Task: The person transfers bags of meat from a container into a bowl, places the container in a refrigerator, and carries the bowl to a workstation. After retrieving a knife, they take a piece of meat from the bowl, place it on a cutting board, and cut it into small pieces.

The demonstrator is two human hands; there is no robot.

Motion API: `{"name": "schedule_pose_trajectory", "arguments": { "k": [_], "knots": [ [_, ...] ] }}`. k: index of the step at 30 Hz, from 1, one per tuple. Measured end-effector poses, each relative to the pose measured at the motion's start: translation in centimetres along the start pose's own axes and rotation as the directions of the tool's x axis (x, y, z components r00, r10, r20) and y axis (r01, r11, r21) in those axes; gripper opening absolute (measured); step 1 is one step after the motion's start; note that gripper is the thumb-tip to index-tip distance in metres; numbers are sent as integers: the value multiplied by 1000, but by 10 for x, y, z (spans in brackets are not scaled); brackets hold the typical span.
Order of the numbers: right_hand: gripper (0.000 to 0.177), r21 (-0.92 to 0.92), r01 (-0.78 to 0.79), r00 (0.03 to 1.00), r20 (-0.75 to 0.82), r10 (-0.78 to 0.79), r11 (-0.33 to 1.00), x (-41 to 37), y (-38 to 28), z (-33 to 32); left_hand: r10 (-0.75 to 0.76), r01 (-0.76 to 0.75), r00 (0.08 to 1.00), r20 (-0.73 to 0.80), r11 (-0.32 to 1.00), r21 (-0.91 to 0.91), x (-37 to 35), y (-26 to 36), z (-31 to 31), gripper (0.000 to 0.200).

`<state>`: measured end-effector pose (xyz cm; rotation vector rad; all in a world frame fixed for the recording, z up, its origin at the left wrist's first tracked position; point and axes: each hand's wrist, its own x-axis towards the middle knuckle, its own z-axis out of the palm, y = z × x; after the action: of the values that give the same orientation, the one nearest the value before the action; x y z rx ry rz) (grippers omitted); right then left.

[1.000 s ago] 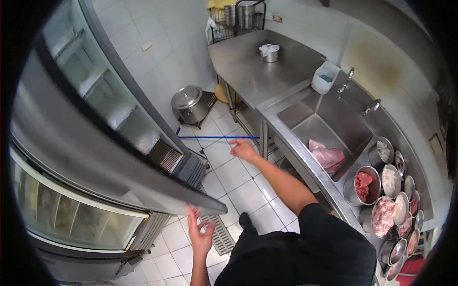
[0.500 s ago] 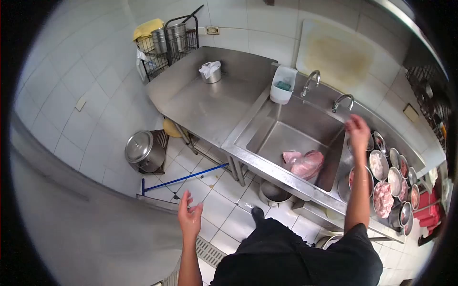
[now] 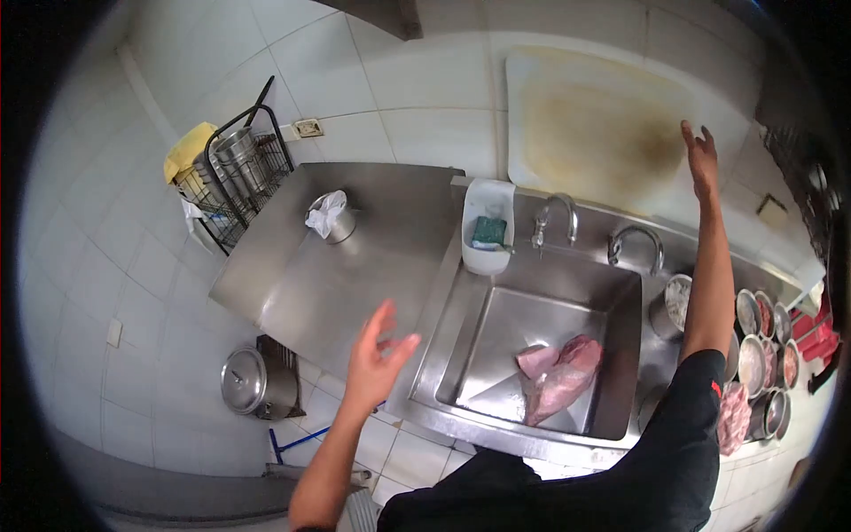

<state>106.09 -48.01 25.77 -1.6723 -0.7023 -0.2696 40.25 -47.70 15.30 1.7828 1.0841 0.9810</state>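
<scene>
R hand (image 3: 700, 160) hovering at 1 o'clock over right part of cutting board (image 3: 603, 133); fingers spread open, gripping nothing; contact w/ board: can't tell. Board leaning on wall tiles, 12-1 o'clock, behind sink (image 3: 496, 332). L hand (image 3: 377, 355) hovering approx 7 o'clock near centre, fingers open & loosely curled, empty, above counter (image 3: 355, 262) edge beside sink. Pink meat (image 3: 558, 377) lying in sink, 5 o'clock. Sponge holder (image 3: 486, 226) sitting at sink's back-left corner.

There is one large stained white plastic cutting board (image 3: 612, 133), two curved steel taps (image 3: 557, 199) (image 3: 635, 229), one steel sink basin (image 3: 496, 328), one lidded round steel pot (image 3: 244, 379) and one white plastic sponge caddy (image 3: 486, 257).
</scene>
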Motion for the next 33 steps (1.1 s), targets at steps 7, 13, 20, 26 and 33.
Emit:
{"name": "schedule_pose_trajectory", "arguments": {
  "k": [7, 13, 20, 26, 33],
  "knots": [
    [59, 327, 99, 950, 249, -187, 940, 64, 73, 5, 272, -177, 922, 274, 928, -327, 203, 12, 77, 85],
    [68, 519, -135, 974, 227, 16, 844, 65, 58, 24, 260, -256, 958, 124, 965, -46, 342, 36, 144, 118],
    [54, 484, 59, 994, 56, -99, 873, -13, -64, 23, 407, -263, 899, 163, 799, -540, 405, 15, 145, 92],
    [53, -35, 597, 802, 62, -595, 801, -46, -188, 65, 232, -157, 972, -30, 550, -820, 369, -22, 65, 53],
    [51, -162, 30, 996, -76, -43, 986, -307, -419, 165, 178, -335, 931, -319, 764, -552, 362, -55, -153, 85]
  ]
}}
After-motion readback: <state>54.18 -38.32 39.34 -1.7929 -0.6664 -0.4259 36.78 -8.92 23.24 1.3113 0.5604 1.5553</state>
